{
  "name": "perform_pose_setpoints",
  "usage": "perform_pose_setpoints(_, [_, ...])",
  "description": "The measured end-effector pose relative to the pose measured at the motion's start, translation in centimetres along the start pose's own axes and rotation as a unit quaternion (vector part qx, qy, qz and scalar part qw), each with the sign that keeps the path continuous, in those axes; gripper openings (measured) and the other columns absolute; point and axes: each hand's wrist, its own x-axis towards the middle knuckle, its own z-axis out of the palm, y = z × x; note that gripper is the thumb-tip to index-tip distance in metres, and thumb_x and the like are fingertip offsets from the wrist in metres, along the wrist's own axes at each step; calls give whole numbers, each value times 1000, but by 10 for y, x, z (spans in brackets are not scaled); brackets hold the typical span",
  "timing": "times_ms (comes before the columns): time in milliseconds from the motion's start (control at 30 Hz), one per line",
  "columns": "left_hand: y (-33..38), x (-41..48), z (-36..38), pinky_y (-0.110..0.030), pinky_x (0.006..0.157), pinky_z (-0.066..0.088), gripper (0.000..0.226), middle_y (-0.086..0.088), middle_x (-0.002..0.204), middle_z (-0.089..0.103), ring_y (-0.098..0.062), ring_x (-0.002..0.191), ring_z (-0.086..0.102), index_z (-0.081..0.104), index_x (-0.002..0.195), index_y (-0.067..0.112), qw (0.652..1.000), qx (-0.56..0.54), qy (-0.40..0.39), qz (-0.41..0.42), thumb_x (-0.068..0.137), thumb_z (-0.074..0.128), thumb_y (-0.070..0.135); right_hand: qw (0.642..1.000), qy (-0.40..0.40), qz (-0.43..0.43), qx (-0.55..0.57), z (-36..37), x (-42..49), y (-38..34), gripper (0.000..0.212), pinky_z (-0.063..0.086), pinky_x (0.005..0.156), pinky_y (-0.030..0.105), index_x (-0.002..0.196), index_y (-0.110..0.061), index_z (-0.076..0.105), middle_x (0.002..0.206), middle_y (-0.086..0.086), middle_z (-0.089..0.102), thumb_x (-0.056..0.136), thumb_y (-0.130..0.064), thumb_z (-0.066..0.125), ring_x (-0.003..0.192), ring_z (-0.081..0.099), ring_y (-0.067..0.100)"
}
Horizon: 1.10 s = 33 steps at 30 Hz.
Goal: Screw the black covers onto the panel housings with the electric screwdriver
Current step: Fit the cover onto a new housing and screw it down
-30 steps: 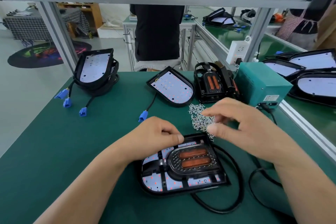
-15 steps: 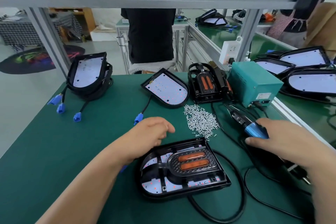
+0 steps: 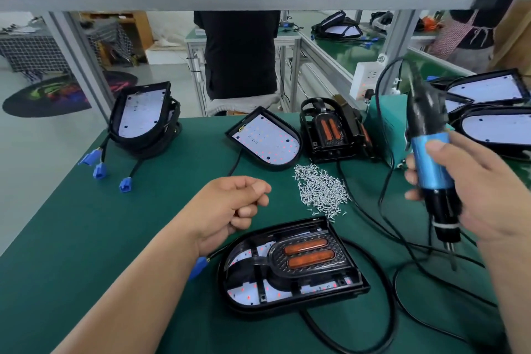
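Many loose screws [image 3: 320,191] beside housing [image 3: 290,267]

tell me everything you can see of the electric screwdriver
The electric screwdriver has a blue, metal-looking barrel between a black tapered top and a black nose with a white band, ending in a thin bit pointing down. A black cable leaves its top and loops down. It is held nearly upright above the green mat, right of the screw pile. The right hand grips it, thumb on the blue.
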Motion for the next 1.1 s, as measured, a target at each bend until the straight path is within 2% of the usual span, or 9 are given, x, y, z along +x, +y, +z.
perform_pose_setpoints(33, [0,0,0,-15,44,31,15,-7,83,66,-7,55,39,78,99,4,1000,-21,-7,-1,93,72,16,999,10,14,48,9,5,-4,16,60,54,37,100,-27,78,85,9,70,99,-33,63,69,69,22])
perform_pose_setpoints(100, [0,1,-1,-15,44,33,19,-6,86,67,-7,57,41,81,100,4,999,-47,-23,-5,88,74,17,989,7,49,137,27,17,-10,27,53,48,29,110,-18,73,81,7,65,97,-37,60,63,62,20])
perform_pose_setpoints(200, [-2,2,0,-15,46,34,21,-8,90,69,-8,60,43,81,106,3,997,-62,-43,-10,89,72,11,964,8,78,252,51,32,-15,36,49,48,23,120,-8,63,78,2,58,101,-39,60,62,55,15])
perform_pose_setpoints(433, [-7,3,3,-15,46,34,14,-11,90,70,-9,59,44,82,97,8,999,-13,-49,-3,90,70,5,878,135,98,449,108,44,-10,21,60,72,33,100,-7,65,75,5,62,92,-17,81,62,59,16])
perform_pose_setpoints(500, [-8,5,4,-15,47,33,13,-11,88,70,-9,60,44,83,95,10,999,5,-48,-2,86,73,8,862,156,94,473,120,45,-3,17,60,85,37,100,-9,64,76,4,63,94,-14,78,63,61,16])
perform_pose_setpoints(567, [-9,6,5,-14,48,33,14,-10,87,71,-8,60,45,84,94,11,998,26,-50,-5,82,76,11,860,163,86,476,128,45,4,14,54,89,37,100,-10,61,76,2,64,97,-13,75,64,62,16])
perform_pose_setpoints(767, [-10,8,6,-13,47,32,16,-11,92,76,-7,59,47,80,100,7,997,70,-41,-10,95,68,-3,850,145,90,499,143,36,20,14,57,74,37,96,-9,60,74,3,57,95,-10,74,60,54,17])
perform_pose_setpoints(967, [-9,7,10,-15,47,32,8,-7,88,73,-8,59,45,68,105,3,994,103,-30,-4,99,65,-1,846,136,67,511,145,32,26,15,55,65,33,99,-9,60,75,3,56,93,-14,73,61,53,16])
perform_pose_setpoints(1100, [-9,6,11,-13,48,33,6,5,73,69,-3,51,43,66,101,4,986,162,-33,7,103,61,3,837,143,64,524,140,32,27,14,53,64,31,95,-10,59,77,2,55,95,-20,70,62,53,15])
